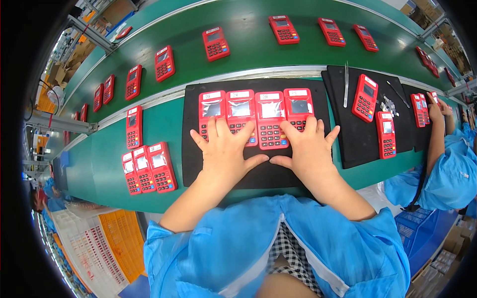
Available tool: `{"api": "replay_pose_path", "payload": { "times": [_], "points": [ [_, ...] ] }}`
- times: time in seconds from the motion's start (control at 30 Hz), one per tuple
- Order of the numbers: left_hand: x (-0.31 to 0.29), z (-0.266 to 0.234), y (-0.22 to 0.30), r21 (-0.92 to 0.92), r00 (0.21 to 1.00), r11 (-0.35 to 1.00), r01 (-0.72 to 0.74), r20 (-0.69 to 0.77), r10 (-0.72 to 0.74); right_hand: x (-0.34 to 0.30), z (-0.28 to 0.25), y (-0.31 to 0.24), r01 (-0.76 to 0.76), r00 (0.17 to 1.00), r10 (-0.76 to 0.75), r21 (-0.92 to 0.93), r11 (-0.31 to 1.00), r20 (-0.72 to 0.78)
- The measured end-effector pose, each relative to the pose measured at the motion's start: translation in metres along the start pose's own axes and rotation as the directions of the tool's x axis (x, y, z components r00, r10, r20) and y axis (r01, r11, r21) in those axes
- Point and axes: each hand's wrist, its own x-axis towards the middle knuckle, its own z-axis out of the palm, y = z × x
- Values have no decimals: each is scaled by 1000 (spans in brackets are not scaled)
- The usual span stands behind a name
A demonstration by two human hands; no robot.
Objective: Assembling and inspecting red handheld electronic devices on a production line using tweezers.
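Several red card payment terminals stand side by side in a row on a black mat (pixel 238 174) in front of me. My left hand (pixel 223 149) lies spread over the keypads of the leftmost terminal (pixel 211 108) and the second terminal (pixel 240 108). My right hand (pixel 310 149) is spread over the lower part of the rightmost terminal (pixel 299 105), its forefinger touching the edge of the third terminal (pixel 272 111). Both thumbs point inward below the row, their tips slightly apart. Shiny film covers some of the screens. Neither hand grips anything.
Left of the mat sit three grouped terminals (pixel 144 169) and a single one (pixel 133 127). A green conveyor belt (pixel 248 49) carries spaced terminals behind. On the right mat (pixel 348 144) lie tweezers (pixel 346 87), two terminals and small pieces (pixel 388 106). A co-worker's arm (pixel 437 129) reaches in at right.
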Motion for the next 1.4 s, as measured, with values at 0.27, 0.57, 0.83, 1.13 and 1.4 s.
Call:
{"api": "replay_pose_path", "payload": {
  "times": [0.27, 0.57, 0.83, 1.13, 1.4],
  "points": [
    [0, 1, -1, -7, 1000, 1000, -15, -21, 15, 0, -1, -1, -2, 1000, 2, -42, 999, -13],
    [-1, 5, -2, 4, 999, 1000, -20, -31, 20, 0, 1, 0, 12, 999, -14, -53, 999, -37],
    [-1, 5, -1, 2, 999, 1000, -22, -43, 22, 0, 0, 0, 8, 1000, -9, -74, 997, -12],
    [-1, 4, -2, -14, 999, 1000, -15, -33, 14, 1, -6, -2, -14, 999, 13, 16, 1000, 51],
    [-1, 5, -1, 5, 998, 1000, -26, -58, 26, 1, -8, -1, -18, 999, 17, 22, 1000, 47]
  ]
}}
